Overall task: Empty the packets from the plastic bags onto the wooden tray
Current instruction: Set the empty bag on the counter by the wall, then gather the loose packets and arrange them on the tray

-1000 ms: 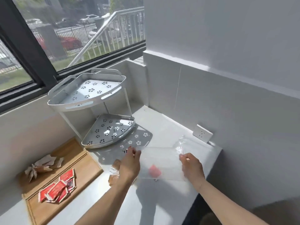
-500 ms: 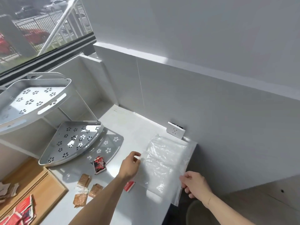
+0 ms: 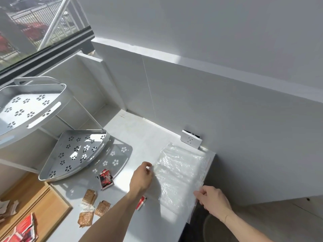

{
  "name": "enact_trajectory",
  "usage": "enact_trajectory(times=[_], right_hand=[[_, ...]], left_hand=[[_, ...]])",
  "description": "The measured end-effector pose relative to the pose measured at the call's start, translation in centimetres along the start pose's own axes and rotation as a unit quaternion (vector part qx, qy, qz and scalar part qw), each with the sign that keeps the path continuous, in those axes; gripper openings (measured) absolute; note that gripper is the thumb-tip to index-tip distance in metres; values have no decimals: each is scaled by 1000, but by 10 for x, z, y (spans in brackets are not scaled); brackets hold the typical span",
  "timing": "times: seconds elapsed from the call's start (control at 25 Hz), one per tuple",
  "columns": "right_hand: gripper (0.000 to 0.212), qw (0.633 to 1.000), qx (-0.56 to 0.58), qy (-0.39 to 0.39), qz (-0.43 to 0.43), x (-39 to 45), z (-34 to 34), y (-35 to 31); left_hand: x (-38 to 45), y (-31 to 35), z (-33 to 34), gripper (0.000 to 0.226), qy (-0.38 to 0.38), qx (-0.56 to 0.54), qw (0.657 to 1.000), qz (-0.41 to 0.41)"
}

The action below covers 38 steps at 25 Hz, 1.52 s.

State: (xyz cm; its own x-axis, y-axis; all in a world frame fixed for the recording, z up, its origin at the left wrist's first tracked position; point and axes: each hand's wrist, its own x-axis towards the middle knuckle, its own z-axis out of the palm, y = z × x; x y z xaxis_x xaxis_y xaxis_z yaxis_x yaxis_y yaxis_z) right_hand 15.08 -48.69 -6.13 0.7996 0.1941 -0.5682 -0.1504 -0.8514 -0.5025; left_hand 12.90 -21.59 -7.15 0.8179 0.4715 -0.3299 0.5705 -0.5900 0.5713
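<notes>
A stack of clear plastic bags lies flat at the right end of the white counter. My left hand pinches the stack's left edge, and my right hand grips its near right corner by the counter edge. A small red packet peeks out beside my left forearm. A red-and-black packet and several brown packets lie loose on the counter. The wooden tray at bottom left holds red packets and pale ones.
A white two-tier corner rack with flower cut-outs stands left of the bags. A white wall socket sits just behind the bags. The counter ends right beside my right hand, with floor below.
A second ago I held one clear bag in the air with a red packet inside. Now the bag lies on the stack, the red packet is on the counter, and my view has swung right.
</notes>
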Motion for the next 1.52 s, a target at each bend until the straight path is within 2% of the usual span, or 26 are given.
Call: enact_trajectory(times=[0.12, 0.24, 0.36, 0.56, 0.76, 1.04, 1.24, 1.32, 1.4, 1.52], right_hand=[[55, 994, -107, 14, -17, 2, -9, 0], [61, 978, -199, 57, -37, 4, -25, -1], [48, 956, -266, 80, -91, 9, -40, -11], [29, 923, -338, 45, -178, 17, -42, -55], [25, 888, -367, -18, -278, 21, -8, -119], [36, 796, -442, -53, -411, 11, 69, -210], [47, 746, -469, -84, -465, -2, 128, -249], [47, 743, -458, -111, -475, -5, 151, -252], [49, 749, -439, -129, -479, -7, 171, -251], [47, 742, -446, -97, -491, -7, 190, -244]], left_hand=[[-3, -2, -3, 29, -3, -1, 1000, 7], [-7, -7, -12, 33, -2, 3, 1000, 14], [-14, -16, -29, 33, 5, -4, 1000, 7], [-45, -53, -62, 23, 34, -24, 999, -26], [-82, -108, -103, 28, 32, 9, 995, -89], [-124, -173, -144, 34, 49, 14, 981, -185], [-124, -199, -149, 63, 18, 16, 966, -257], [-118, -198, -143, 68, 13, 17, 964, -266], [-111, -194, -135, 60, 25, 25, 964, -265], [-107, -187, -124, 41, 66, 43, 961, -265]])
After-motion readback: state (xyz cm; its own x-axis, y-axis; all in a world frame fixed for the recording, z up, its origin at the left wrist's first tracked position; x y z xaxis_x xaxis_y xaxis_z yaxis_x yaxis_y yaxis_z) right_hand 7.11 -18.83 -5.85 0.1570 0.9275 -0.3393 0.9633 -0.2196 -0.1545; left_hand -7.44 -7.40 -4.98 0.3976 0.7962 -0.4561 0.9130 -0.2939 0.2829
